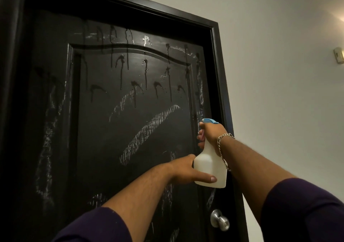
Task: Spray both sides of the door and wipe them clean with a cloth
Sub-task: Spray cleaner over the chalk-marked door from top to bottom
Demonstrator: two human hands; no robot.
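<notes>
A black panelled door [115, 111] fills the left and middle of the head view. White chalky smears cross it, and wet spray marks drip down its upper panel. A white spray bottle [210, 165] with a blue nozzle is held upright near the door's right edge. My right hand [212, 132] grips the bottle's neck, fingers round the trigger. My left hand [188, 171] holds the bottle's base, thumb across its front. No cloth is in view.
A round silver doorknob [219, 219] sits low on the door's right side. The black door frame [223, 85] borders a white wall [279, 74] on the right. A small beige wall fitting [338, 55] hangs far right.
</notes>
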